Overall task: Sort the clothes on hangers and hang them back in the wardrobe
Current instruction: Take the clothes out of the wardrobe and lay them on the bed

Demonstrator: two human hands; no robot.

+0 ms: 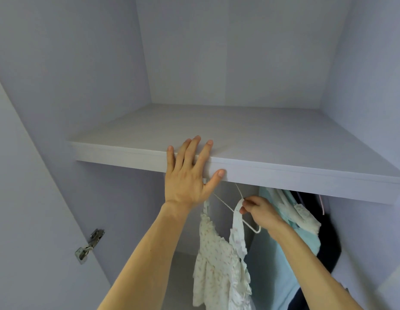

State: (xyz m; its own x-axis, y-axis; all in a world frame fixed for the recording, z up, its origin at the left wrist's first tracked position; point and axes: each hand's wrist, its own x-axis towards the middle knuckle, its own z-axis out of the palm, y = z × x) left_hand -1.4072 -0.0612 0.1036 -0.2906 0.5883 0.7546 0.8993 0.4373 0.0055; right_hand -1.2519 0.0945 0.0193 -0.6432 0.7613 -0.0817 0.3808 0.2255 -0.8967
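1. The left hand (187, 175) lies flat, fingers straight, on the wardrobe shelf (272, 139) edge.
2. The right hand (260, 211) pinches the floral dress (219, 260) strap on a white hanger (225, 203), seemingly hung below the shelf.

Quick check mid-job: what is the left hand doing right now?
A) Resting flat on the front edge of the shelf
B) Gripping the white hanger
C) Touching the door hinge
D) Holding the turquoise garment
A: the left hand lies with straight fingers over the front edge of the shelf, while the right hand pinches the strap of the floral garment on the white hanger.
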